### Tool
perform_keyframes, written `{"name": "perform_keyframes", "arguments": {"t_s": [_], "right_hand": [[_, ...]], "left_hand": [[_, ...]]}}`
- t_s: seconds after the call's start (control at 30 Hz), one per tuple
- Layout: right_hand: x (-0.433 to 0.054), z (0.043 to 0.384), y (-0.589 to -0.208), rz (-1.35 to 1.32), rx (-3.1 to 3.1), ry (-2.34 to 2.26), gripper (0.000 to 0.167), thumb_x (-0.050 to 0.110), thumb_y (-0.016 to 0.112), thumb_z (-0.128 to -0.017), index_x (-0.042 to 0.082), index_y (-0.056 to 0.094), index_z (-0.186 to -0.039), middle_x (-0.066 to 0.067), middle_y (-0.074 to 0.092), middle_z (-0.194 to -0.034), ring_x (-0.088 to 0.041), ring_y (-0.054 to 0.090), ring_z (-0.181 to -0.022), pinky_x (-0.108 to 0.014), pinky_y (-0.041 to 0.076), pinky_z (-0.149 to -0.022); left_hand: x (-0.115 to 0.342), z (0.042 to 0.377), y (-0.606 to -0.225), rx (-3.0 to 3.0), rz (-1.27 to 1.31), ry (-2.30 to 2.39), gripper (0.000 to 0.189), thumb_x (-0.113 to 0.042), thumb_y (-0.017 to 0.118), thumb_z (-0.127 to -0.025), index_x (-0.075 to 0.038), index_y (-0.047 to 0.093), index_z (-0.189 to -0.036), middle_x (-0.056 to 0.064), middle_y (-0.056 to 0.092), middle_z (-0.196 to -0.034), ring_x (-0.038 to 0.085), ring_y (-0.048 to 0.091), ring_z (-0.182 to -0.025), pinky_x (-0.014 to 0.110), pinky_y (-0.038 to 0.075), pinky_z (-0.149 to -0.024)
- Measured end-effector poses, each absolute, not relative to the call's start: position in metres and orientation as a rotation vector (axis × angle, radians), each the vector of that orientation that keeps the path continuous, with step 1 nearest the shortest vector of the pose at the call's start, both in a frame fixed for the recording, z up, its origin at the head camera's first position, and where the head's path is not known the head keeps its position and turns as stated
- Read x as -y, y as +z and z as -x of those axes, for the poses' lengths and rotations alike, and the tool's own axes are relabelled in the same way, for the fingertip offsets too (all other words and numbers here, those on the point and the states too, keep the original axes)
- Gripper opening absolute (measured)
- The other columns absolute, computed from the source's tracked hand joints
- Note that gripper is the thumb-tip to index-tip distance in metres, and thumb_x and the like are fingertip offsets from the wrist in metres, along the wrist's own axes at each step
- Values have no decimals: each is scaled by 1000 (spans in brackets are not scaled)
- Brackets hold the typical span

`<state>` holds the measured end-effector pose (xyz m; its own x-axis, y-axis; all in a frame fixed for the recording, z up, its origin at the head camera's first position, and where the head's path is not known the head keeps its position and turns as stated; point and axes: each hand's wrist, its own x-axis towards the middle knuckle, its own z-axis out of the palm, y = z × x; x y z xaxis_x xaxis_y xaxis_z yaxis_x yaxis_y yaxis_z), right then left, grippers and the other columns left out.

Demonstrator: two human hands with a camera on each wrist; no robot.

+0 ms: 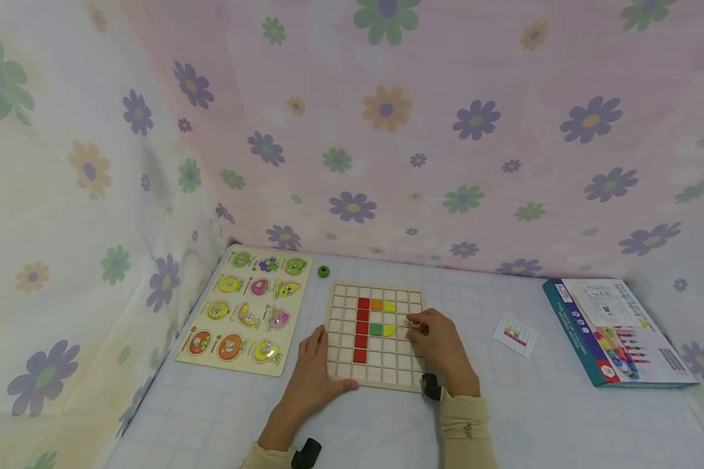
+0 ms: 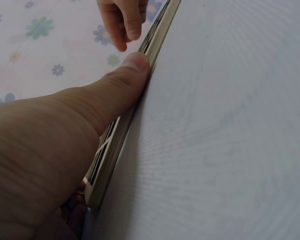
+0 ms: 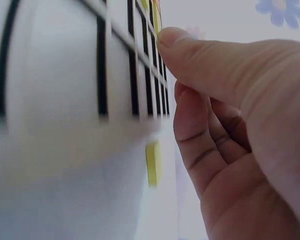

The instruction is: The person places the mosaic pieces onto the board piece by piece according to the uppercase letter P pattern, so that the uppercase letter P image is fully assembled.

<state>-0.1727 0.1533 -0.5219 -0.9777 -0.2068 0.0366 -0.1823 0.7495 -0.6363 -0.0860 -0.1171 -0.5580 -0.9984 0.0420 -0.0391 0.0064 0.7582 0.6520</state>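
A wooden grid board (image 1: 343, 371) lies in front of me. Several red squares (image 1: 362, 328) form a column on it. Beside them are an orange square (image 1: 377, 304), a green square (image 1: 375, 329), an upper yellow rounded piece (image 1: 390, 306) and a lower one (image 1: 389, 331). My left hand (image 1: 313, 371) spans the near left corner, its thumb (image 2: 115, 92) resting along the near edge. Over the right edge hovers my right hand (image 1: 442, 342). Its thumb and fingers are loosely bent, with nothing visible between them. A yellow block (image 3: 153, 164) lies just off the board, below that hand.
To the left lies a fruit puzzle board (image 1: 251, 311). A small green ring (image 1: 324, 271) sits beyond the grid board. On the right are a small pattern card (image 1: 514, 335) and a flat printed box (image 1: 622, 333). Flowered cloth (image 1: 422, 163) walls the table's back and sides.
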Motion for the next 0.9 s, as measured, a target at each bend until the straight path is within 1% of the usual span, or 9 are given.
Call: {"name": "perform_keyframes", "arguments": {"t_s": [0.1,0.23,0.4,0.63,0.9], "right_hand": [[-166,174,-524,280,-2907,-1041,34,9,76,-90,6,74,-123,-8,69,-107,-18,62,-88,-36,52,-78],[-180,174,-526,215,-2903,-1057,38,10,77,-90,6,72,-127,-8,68,-107,-21,63,-91,-40,54,-83],[-196,174,-530,136,-2894,-1071,40,13,77,-91,8,70,-130,-7,69,-112,-22,66,-96,-44,54,-87],[-212,175,-540,19,-2875,-1062,43,16,75,-93,9,68,-134,-7,68,-114,-23,63,-102,-44,52,-91],[-221,178,-544,-52,-2819,-1074,44,21,73,-95,12,66,-137,-7,67,-117,-24,62,-106,-43,52,-92]], "left_hand": [[117,86,-559,-2897,-39,1064,131,-60,90,-66,-2,22,-162,14,25,-166,34,28,-147,50,42,-115],[116,86,-558,-2888,-34,1069,131,-60,90,-66,-2,22,-162,14,25,-167,33,28,-147,50,41,-116],[116,86,-556,-2889,-34,1068,130,-59,90,-66,-2,23,-162,14,25,-166,34,28,-147,50,41,-116],[116,85,-554,-2879,-24,1089,130,-59,90,-66,-2,22,-162,14,25,-166,33,28,-147,51,41,-115],[115,85,-554,-2880,-16,1094,130,-58,91,-66,-2,22,-162,14,25,-167,33,28,-147,51,42,-115]]}}
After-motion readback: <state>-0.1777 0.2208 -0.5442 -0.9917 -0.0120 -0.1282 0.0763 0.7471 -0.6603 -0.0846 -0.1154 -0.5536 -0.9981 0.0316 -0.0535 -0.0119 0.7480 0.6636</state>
